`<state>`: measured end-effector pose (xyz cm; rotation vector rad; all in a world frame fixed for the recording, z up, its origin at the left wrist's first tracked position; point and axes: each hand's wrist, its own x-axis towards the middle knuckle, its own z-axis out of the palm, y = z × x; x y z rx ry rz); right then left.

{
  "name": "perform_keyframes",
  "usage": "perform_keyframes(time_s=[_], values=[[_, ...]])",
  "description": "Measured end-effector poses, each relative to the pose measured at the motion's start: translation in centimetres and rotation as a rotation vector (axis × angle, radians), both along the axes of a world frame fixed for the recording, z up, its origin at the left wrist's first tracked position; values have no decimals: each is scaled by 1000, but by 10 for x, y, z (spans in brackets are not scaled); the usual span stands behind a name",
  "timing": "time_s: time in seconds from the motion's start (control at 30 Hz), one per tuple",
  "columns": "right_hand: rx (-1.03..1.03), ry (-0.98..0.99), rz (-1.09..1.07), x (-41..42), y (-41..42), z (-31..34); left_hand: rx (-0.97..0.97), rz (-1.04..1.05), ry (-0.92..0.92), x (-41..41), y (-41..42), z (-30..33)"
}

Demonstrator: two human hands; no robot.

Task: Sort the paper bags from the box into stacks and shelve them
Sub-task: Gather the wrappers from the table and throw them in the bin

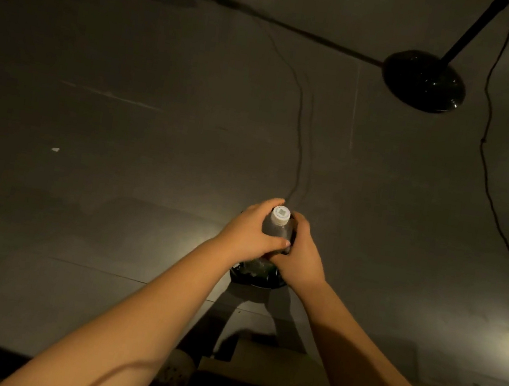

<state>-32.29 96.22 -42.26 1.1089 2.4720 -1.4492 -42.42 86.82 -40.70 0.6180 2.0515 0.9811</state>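
Between both hands [272, 241], bottle [277, 227] gripped.

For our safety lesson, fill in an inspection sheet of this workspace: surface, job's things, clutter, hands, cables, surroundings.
Surface: dim grey floor, seams and scuffs.
Job's things: no paper bags or shelves seen; cardboard, perhaps the box, at the bottom edge.
Clutter: capped clear bottle held over a dark bin; small white scrap on the floor.
Hands: left hand and right hand both grip the bottle.
Cables: thin cable runs along the floor toward the hands; another cable at right.
Surroundings: black stand base with pole, top right; poor light.
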Motion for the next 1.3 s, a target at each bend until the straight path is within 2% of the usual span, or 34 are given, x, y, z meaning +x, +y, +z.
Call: perform_keyframes(time_s=[0.17, 0.57, 0.8, 1.07, 1.3], values=[[-4, -85, 13, -1, -1, -6, -77, -46, -48, -3, -12, -2], [86, -45, 78, -20, -11, 14, -92, -19, 4, -20, -25, 7], [114, -44, 95, -30, -35, 44, -85, 95, -56, -30, -48, 19], [115, -103, 99, -29, -66, 118, -27, 233, -53, -41, -83, 91], [127, -61, 139, -46, -91, 228, -34, 277, -50, -47, -112, 199]])
